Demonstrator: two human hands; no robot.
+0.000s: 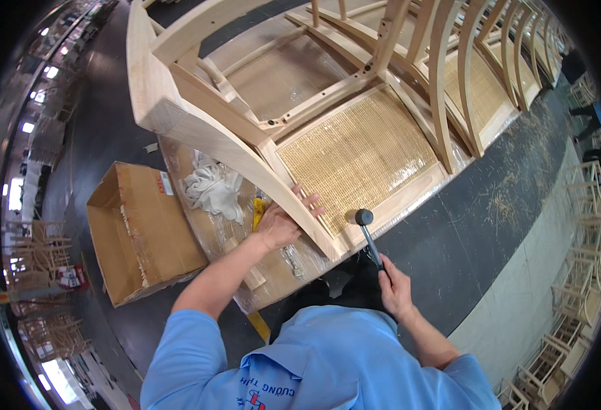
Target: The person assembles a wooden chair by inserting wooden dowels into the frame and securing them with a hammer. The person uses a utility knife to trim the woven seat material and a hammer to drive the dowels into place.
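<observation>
A person's right hand (396,290) grips a mallet (371,242) over the nearest corner of a woven seat panel (358,154) in a wooden chair (198,130); the left hand (280,227), open, extends fingers to the panel's edge. The step seems to be edge-tapping; the next strike calls for clear fingers.

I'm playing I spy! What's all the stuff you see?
Table: one, brown, centre
Chair frame: one, pale, on table
Woven panel: one, golden, centre
Other frames: several, pale, upper right
Mallet: one, dark and tan, by panel
Cardboard box: one, brown, left
Cloth: one, white, on table
Unclear item: one, yellow, on table
Wood block: at least one, pale, on table
Far chairs: many, pale, both edges
Floor: one, dark, throughout
Scattered bits: many, pale, right floor
Shirt: one, blue, bottom
Left hand: one, bare, partly behind chair frame
Right hand: one, bare, gripping mallet
</observation>
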